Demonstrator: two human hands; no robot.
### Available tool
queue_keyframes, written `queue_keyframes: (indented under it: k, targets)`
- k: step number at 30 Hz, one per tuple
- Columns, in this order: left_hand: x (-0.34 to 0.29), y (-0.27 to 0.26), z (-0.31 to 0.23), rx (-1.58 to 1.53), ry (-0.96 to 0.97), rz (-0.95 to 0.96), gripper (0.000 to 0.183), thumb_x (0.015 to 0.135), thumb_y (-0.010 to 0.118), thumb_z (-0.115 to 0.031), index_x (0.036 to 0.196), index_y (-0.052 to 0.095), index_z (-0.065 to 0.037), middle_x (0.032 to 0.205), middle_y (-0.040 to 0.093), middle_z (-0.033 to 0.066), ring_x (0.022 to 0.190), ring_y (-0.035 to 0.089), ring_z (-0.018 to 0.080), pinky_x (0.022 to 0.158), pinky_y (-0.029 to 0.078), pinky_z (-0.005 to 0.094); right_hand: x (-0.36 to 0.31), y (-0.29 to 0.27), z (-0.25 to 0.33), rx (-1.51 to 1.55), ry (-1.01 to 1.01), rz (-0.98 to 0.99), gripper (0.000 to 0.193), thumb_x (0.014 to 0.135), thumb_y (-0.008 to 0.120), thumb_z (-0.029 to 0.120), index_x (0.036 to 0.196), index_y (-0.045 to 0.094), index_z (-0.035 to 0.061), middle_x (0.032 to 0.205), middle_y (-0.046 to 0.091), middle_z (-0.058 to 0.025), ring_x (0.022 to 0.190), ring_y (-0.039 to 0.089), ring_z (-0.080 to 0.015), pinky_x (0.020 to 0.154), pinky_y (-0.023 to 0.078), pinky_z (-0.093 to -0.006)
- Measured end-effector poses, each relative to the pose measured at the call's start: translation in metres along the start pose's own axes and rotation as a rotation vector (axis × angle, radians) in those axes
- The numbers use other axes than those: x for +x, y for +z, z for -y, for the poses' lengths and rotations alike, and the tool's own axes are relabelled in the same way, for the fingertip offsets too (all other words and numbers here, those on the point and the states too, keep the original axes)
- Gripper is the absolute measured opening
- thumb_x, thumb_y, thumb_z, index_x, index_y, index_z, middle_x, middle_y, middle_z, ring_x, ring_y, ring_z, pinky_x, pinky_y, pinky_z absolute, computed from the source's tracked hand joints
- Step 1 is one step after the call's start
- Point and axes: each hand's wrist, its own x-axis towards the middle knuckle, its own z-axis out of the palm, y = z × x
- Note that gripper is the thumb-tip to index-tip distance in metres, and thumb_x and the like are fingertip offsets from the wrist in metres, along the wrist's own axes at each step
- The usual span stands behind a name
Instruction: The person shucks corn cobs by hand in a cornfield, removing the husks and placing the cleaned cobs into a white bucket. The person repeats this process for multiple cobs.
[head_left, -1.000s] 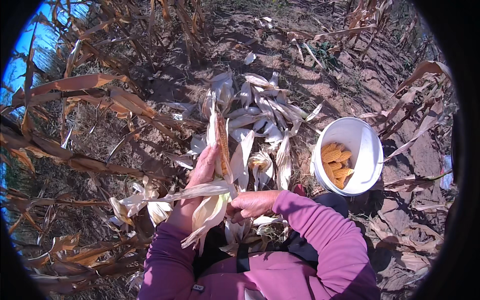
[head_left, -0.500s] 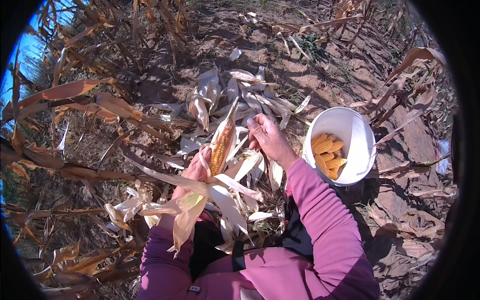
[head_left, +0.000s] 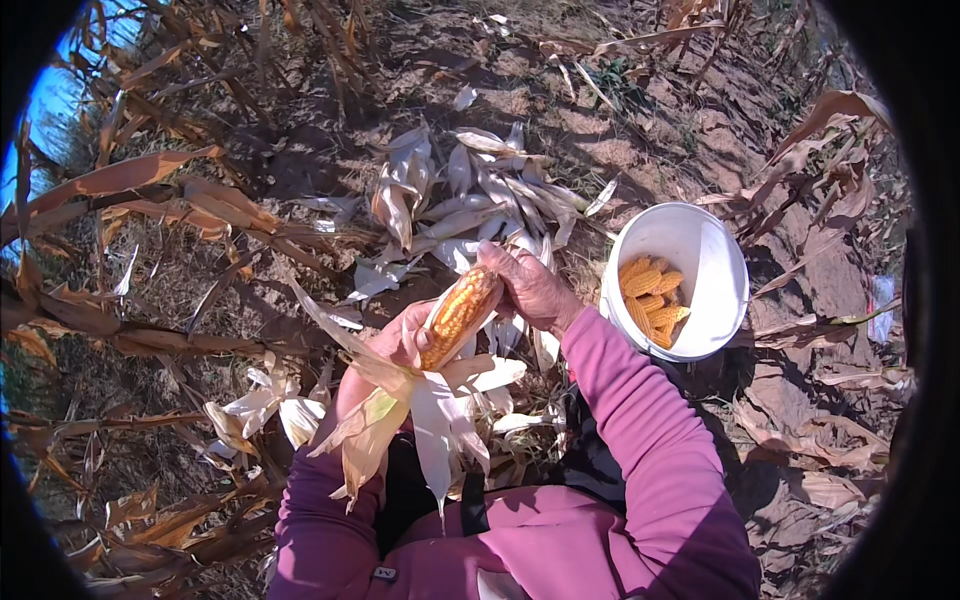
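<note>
A yellow-orange ear of corn (head_left: 460,318) is tilted up in front of me, its kernels showing along most of its length. Around its lower end my left hand (head_left: 402,335) is closed. Pale dry husk (head_left: 385,440) hangs peeled back below that hand. At the ear's upper tip my right hand (head_left: 530,290) is closed, thumb against the corn and fingers partly hidden behind it. Whether some husk is also pinched there, I cannot tell. Right of my right hand stands a white bucket (head_left: 722,275) with several bare corn ears (head_left: 652,300) inside.
A pile of pale husks (head_left: 490,190) lies on the soil beyond my hands. More loose husks (head_left: 262,405) are at the left. Dry corn stalks (head_left: 150,340) stretch across the left side, and dry leaves (head_left: 840,200) stand at the far right.
My right hand has come down and left onto the tip of the ear. The husk strip that stood up past the tip no longer shows, and the ear leans more to the right.
</note>
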Motion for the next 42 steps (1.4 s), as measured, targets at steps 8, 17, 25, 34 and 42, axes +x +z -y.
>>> queue_keyframes:
  k: [8, 17, 25, 34, 42]
  targets:
    - [0.027, -0.014, 0.013, 0.351, 0.117, -0.074, 0.072, 0.087, 0.068, -0.030, 0.144, 0.029, -0.006, 0.134, 0.046, 0.0078, 0.122, 0.044, 0.0177, 0.104, 0.034, 0.0348, 0.018, 0.008, -0.023, 0.423, -0.057, -0.274, 0.031, 0.091, 0.060, 0.043, 0.087, 0.060, 0.0126, 0.073, 0.062, 0.0011, 0.054, 0.055, -0.0095, 0.047, 0.045, -0.0233]
    - [0.030, -0.001, 0.022, 0.231, 0.382, -0.357, 0.046, 0.095, 0.057, -0.020, 0.134, 0.039, -0.005, 0.122, 0.053, 0.0059, 0.112, 0.050, 0.0140, 0.099, 0.039, 0.0293, 0.017, 0.031, -0.028, 0.045, -0.089, -0.205, 0.048, 0.095, 0.049, 0.050, 0.093, 0.062, 0.0039, 0.079, 0.061, -0.0027, 0.069, 0.056, -0.0096, 0.068, 0.047, -0.0256]
    - [0.030, -0.034, 0.007, 0.007, 0.507, -0.360, 0.031, 0.100, 0.046, -0.022, 0.126, 0.046, -0.004, 0.119, 0.058, 0.0110, 0.109, 0.057, 0.0202, 0.093, 0.048, 0.0346, 0.018, 0.012, -0.013, 0.095, -0.274, -0.123, 0.054, 0.094, 0.047, 0.054, 0.081, 0.060, 0.0031, 0.072, 0.059, -0.0037, 0.070, 0.055, -0.0116, 0.070, 0.044, -0.0261]
    - [0.003, -0.065, -0.031, -0.089, 0.619, -0.521, 0.040, 0.100, 0.044, -0.035, 0.115, 0.052, 0.001, 0.108, 0.064, 0.0158, 0.095, 0.065, 0.0240, 0.085, 0.054, 0.0395, -0.003, -0.008, -0.003, -0.616, 0.062, 0.113, 0.042, 0.093, 0.057, 0.043, 0.080, 0.061, 0.0024, 0.069, 0.057, 0.0009, 0.068, 0.049, -0.0045, 0.062, 0.043, -0.0245]
    - [0.006, -0.030, -0.032, 0.032, 0.543, -0.267, 0.036, 0.100, 0.046, -0.023, 0.130, 0.044, -0.003, 0.129, 0.052, 0.0136, 0.119, 0.050, 0.0233, 0.103, 0.039, 0.0400, 0.005, 0.008, -0.025, -1.171, -0.365, -0.083, 0.058, 0.078, 0.074, 0.028, 0.125, 0.047, 0.0049, 0.106, 0.060, -0.0158, 0.096, 0.061, -0.0268, 0.084, 0.048, -0.0366]
